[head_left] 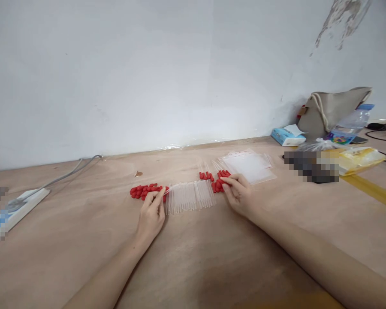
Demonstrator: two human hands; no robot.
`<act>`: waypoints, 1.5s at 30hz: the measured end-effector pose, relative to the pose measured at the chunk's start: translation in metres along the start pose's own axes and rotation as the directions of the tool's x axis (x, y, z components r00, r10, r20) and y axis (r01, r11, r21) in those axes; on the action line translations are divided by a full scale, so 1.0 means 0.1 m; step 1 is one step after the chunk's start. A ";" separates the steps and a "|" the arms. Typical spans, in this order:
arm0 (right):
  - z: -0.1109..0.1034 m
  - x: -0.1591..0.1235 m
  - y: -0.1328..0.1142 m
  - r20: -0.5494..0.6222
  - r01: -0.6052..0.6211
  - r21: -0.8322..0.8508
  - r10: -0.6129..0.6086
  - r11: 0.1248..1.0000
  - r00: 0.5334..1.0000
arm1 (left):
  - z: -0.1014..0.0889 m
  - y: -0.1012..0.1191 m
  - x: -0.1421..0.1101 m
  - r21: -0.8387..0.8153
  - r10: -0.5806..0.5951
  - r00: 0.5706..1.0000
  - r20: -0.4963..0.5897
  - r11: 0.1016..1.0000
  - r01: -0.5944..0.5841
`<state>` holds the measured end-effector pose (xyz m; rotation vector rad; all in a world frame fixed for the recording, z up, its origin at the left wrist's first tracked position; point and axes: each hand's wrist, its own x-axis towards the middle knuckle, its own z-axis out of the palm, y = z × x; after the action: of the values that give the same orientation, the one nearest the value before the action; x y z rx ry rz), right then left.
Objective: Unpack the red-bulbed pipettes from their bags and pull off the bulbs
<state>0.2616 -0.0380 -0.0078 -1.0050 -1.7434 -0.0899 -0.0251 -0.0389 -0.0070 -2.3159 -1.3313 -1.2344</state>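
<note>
My left hand (152, 212) is closed in a pinch at the left end of a row of thin clear tubes (191, 195); a thin clear tube appears to run out from its fingertips. Just behind those fingers lies a pile of red rubber bulbs (143, 191). To the right of the row, my right hand (239, 193) pinches a red rubber bulb (221, 182) between thumb and fingers. A few droppers (206, 175), clear tubes fitted with red bulbs, lie behind the row with their tubes pointing toward the wall.
Flat clear plastic bags (249, 165) lie behind my right hand. Farther right are a blue tissue pack (287, 136), a grey bag (336, 107), a plastic bottle (354, 122) and a yellow package (357, 159). A white power strip (28, 210) with a grey cable sits at left.
</note>
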 end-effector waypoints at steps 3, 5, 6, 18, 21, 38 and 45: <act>-0.02 0.07 0.09 -0.078 -0.094 -0.022 0.092 0.995 0.993 | 0.02 -0.01 0.05 0.037 -0.044 0.998 -0.054 0.998 0.046; -0.04 0.10 0.17 -0.106 -0.146 -0.047 0.141 0.988 0.984 | 0.03 -0.02 0.06 0.030 -0.038 0.998 -0.056 0.999 0.040; -0.06 0.12 0.20 -0.117 -0.172 -0.064 0.164 0.983 0.980 | 0.03 -0.03 0.06 0.027 -0.026 0.998 -0.055 0.999 0.027; -0.02 0.22 0.19 -0.004 -0.241 -0.266 0.249 0.933 0.968 | 0.13 0.00 0.04 0.076 0.033 0.999 -0.025 0.997 -0.031; 0.04 0.24 0.14 0.009 -0.157 -0.298 0.167 0.942 0.986 | 0.12 0.01 0.03 0.082 0.001 1.000 0.014 0.997 -0.002; 0.14 0.19 0.04 0.203 0.045 -0.372 0.034 0.927 0.979 | 0.08 0.03 0.05 0.117 -0.059 0.994 0.088 0.992 0.049; 0.22 0.67 0.02 0.318 -0.199 -0.576 0.442 0.792 0.839 | 0.03 0.01 0.05 0.173 -0.062 0.998 0.021 0.983 0.057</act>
<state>0.2414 0.0131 0.0362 -1.8494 -1.9607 -0.1252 -0.0214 -0.0346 -0.0054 -2.1948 -1.4640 -1.0630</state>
